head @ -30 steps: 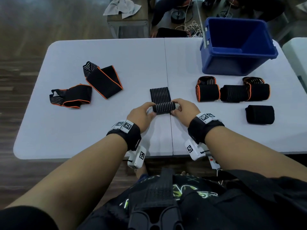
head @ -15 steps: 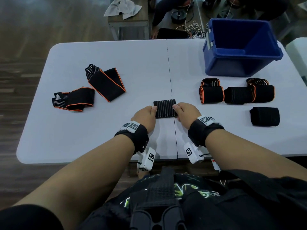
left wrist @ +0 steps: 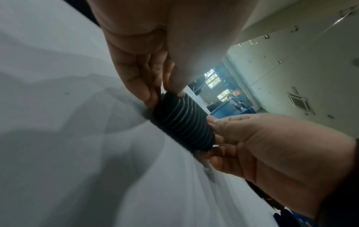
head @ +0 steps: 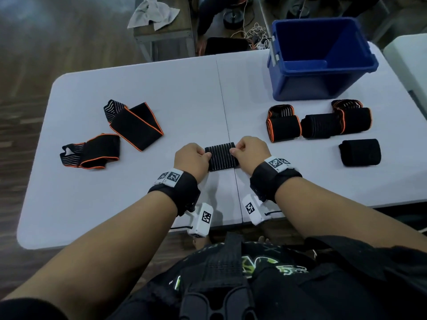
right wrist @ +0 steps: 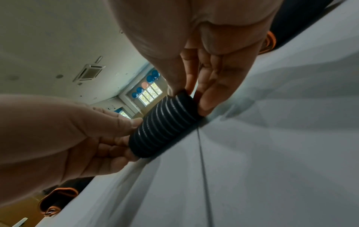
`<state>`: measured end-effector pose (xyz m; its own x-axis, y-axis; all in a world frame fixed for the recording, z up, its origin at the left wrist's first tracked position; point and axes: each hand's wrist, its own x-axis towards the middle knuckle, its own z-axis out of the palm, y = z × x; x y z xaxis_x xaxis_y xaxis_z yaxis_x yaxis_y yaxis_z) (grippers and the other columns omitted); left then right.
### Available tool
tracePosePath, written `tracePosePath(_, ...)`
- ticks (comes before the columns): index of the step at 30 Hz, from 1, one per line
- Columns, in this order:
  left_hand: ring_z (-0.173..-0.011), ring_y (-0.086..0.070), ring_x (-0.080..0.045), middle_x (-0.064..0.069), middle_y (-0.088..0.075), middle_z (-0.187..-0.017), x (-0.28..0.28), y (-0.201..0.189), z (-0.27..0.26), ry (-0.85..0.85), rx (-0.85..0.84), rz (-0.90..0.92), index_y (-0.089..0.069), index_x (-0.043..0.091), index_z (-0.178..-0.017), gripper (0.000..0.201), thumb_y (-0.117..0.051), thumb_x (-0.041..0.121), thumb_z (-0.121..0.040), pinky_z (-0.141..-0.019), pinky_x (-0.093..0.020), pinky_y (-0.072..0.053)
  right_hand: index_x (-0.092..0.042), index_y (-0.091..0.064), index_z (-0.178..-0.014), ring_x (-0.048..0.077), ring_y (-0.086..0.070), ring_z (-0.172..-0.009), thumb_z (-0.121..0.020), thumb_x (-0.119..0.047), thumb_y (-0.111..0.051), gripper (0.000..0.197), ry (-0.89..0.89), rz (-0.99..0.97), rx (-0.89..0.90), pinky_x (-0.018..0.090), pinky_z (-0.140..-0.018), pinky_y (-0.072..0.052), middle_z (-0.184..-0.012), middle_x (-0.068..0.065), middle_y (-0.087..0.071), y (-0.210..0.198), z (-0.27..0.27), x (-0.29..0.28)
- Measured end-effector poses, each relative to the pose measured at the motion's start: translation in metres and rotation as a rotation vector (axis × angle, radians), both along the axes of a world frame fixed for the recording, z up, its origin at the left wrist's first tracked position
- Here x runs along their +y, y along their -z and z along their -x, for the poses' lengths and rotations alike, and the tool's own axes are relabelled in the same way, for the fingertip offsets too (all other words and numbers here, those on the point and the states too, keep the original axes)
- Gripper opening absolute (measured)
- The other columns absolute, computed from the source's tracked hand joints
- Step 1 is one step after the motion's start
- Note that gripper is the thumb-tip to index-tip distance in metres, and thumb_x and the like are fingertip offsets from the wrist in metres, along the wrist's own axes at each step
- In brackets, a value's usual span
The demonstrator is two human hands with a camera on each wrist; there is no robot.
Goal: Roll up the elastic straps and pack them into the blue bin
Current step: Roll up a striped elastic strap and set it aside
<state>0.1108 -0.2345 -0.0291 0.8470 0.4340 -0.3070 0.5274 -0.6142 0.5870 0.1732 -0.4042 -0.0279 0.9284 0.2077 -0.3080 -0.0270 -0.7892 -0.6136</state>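
A black ribbed elastic strap (head: 221,156), rolled into a tight cylinder, lies on the white table (head: 161,88) near the front centre. My left hand (head: 193,158) pinches its left end and my right hand (head: 248,152) pinches its right end. The wrist views show the same roll (left wrist: 182,122) (right wrist: 165,122) held between thumb and fingers at both ends, its underside touching the table. The blue bin (head: 321,58) stands empty at the back right. Several rolled straps (head: 284,125) (head: 320,125) (head: 355,121) (head: 360,152) lie in front of the bin.
Two unrolled black straps with orange trim (head: 136,122) (head: 92,151) lie on the table's left half. A seam runs down the middle of the table. Behind the far edge stand a bench with a grey cloth (head: 153,13) and a tangle of cables on the floor.
The flat tail of the strap has been rolled in, so the roll is now thicker and fully wound. Both hands have stayed at its two ends.
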Motion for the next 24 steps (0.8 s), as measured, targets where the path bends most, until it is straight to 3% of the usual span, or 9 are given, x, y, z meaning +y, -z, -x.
tracePosePath(5, -0.089, -0.062, -0.017, 0.006, -0.064, -0.082, -0.038, -0.007, -0.017, 0.032, -0.023, 0.043, -0.07, 0.016, -0.091, 0.014, -0.068, 0.03, -0.091, -0.078, -0.027, -0.046, -0.014, -0.066, -0.09, 0.021, -0.065, -0.086, -0.092, -0.027, -0.066, 0.014, 0.078, -0.013, 0.018, 0.034, -0.079, -0.054, -0.09, 0.002, -0.068, -0.006, 0.0, -0.042)
tracePosePath(10, -0.085, -0.067, -0.018, 0.002, -0.071, -0.085, -0.105, -0.007, -0.029, 0.145, -0.001, 0.137, -0.067, 0.022, -0.081, 0.016, -0.066, 0.034, -0.091, -0.082, -0.036, -0.057, -0.011, -0.071, -0.105, 0.023, -0.065, -0.096, -0.094, -0.023, -0.062, 0.019, 0.207, -0.023, 0.018, 0.034, -0.089, -0.052, -0.1, 0.006, -0.071, -0.015, 0.005, -0.112)
tracePosePath(14, -0.089, -0.067, -0.014, 0.004, -0.072, -0.091, -0.161, -0.01, -0.035, 0.235, -0.007, 0.243, -0.07, 0.018, -0.106, 0.023, -0.064, 0.037, -0.094, -0.082, -0.03, -0.052, -0.01, -0.067, -0.115, 0.023, -0.066, -0.101, -0.092, -0.024, -0.065, 0.026, 0.391, -0.078, 0.019, 0.035, -0.093, -0.052, -0.104, 0.007, -0.072, -0.014, 0.009, -0.168)
tracePosePath(18, -0.085, -0.069, -0.012, 0.008, -0.074, -0.082, -0.203, -0.01, -0.039, 0.252, -0.035, 0.352, -0.068, 0.016, -0.115, 0.032, -0.064, 0.039, -0.093, -0.087, -0.037, -0.057, -0.011, -0.058, -0.125, 0.017, -0.063, -0.095, -0.092, -0.019, -0.066, 0.034, 0.531, -0.208, -0.017, 0.025, -0.086, -0.044, -0.095, -0.002, -0.065, -0.015, 0.015, -0.207)
tracePosePath(21, -0.085, -0.07, -0.016, 0.005, -0.074, -0.089, -0.223, -0.009, -0.036, 0.225, -0.053, 0.435, -0.065, 0.019, -0.116, 0.033, -0.066, 0.04, -0.091, -0.086, -0.047, -0.059, -0.012, -0.056, -0.129, 0.016, -0.063, -0.102, -0.092, -0.015, -0.066, 0.039, 0.546, -0.287, -0.024, 0.028, -0.095, -0.047, -0.114, 0.002, -0.065, -0.017, 0.019, -0.224)
tracePosePath(24, -0.084, -0.068, -0.015, 0.002, -0.073, -0.094, -0.232, -0.012, -0.035, 0.187, -0.056, 0.485, -0.065, 0.017, -0.117, 0.031, -0.066, 0.037, -0.094, -0.084, -0.042, -0.059, -0.012, -0.055, -0.131, 0.017, -0.065, -0.106, -0.091, -0.012, -0.067, 0.041, 0.519, -0.344, -0.013, 0.031, -0.1, -0.05, -0.125, 0.005, -0.065, -0.016, 0.02, -0.238)
